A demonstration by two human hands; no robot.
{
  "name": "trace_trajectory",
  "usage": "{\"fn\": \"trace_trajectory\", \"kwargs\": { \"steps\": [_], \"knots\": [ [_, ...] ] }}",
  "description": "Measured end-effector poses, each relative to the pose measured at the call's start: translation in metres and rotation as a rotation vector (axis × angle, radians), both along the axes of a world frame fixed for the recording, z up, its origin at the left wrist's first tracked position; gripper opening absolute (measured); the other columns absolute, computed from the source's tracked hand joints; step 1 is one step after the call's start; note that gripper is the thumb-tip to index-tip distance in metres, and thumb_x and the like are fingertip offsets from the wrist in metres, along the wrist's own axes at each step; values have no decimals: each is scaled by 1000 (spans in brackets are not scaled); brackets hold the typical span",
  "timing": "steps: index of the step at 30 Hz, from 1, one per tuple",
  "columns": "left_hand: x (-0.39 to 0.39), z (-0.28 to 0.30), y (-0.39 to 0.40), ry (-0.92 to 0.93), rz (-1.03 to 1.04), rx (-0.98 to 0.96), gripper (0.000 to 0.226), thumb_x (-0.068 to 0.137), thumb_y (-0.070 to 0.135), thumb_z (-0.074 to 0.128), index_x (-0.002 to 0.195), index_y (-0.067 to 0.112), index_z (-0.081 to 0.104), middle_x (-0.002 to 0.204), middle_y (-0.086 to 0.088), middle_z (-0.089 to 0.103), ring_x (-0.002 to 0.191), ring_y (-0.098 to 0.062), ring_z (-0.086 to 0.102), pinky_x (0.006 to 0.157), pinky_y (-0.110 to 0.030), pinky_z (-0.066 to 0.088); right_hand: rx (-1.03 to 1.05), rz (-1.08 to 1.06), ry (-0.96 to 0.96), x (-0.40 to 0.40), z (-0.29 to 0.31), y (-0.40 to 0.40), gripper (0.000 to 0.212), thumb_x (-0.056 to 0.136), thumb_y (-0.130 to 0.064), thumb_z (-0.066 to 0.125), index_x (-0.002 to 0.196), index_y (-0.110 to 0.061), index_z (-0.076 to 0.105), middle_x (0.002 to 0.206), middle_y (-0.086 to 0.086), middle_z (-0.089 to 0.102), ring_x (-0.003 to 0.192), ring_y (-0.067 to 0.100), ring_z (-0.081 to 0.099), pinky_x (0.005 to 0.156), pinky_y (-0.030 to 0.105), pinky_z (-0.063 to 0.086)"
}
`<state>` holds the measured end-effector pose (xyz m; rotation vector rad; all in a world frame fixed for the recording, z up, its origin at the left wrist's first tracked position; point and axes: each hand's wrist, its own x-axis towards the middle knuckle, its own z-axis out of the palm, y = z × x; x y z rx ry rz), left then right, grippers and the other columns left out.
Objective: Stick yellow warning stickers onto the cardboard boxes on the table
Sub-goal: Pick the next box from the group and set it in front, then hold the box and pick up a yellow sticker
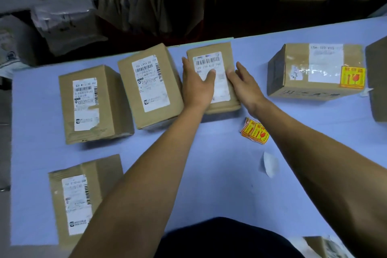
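Near-left box: a brown cardboard box with a white shipping label [83,199] lies at the near left of the pale blue table [219,184].
Far-left box: a second brown labelled cardboard box [94,104] sits beyond it, unstickered on the faces shown.
Tilted box: a third brown labelled carton [149,86] stands just beside the middle one, touching it or nearly so.
Left hand: the left hand [196,86] lies flat on the middle carton, fingers along its left edge, thumb on the label.
Middle box: a small brown cardboard box with a barcode label [211,60] sits between both hands.
Right hand: the right hand [245,86] presses its right side, fingers straight.
Stickers: a loose stack of yellow-and-red warning stickers [255,131] lies near the right wrist; a white backing scrap [270,164] lies closer in.
Right box: a larger brown carton [314,71] well apart carries a yellow warning sticker [352,77] at its near right corner.
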<state>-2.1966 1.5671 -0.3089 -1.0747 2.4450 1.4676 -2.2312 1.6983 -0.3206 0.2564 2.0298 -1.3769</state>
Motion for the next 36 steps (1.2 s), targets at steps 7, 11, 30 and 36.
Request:
{"fn": "trace_trajectory", "kwargs": {
  "steps": [7,11,30,36],
  "knots": [
    [0,-10,-7,34,90,204,78,91,37,65,155,27,21,140,7,57,125,-14,55,108,-38,44,-51,67,38,6,-6,-5,50,93,-62,31,135,-46,53,126,-18,67,115,6,63,106,39,47],
    [5,-7,-6,86,130,254,70,92,29,66,152,26,30,134,7,61,119,-12,59,104,-39,49,-53,55,44,12,0,-6,50,92,-63,30,134,-49,54,122,-19,68,112,6,64,103,38,49],
    [177,19,35,142,103,349,58,90,18,67,142,26,43,128,4,66,116,-17,63,103,-43,50,-49,-19,89,186,24,35,47,93,-57,38,132,-39,57,119,-18,69,110,5,64,99,34,49],
    [214,5,38,79,71,346,51,90,21,66,137,27,47,124,5,67,113,-18,64,101,-45,51,-23,23,39,226,13,43,47,96,-59,34,137,-43,53,127,-16,65,115,10,61,106,38,46]
  ]
}}
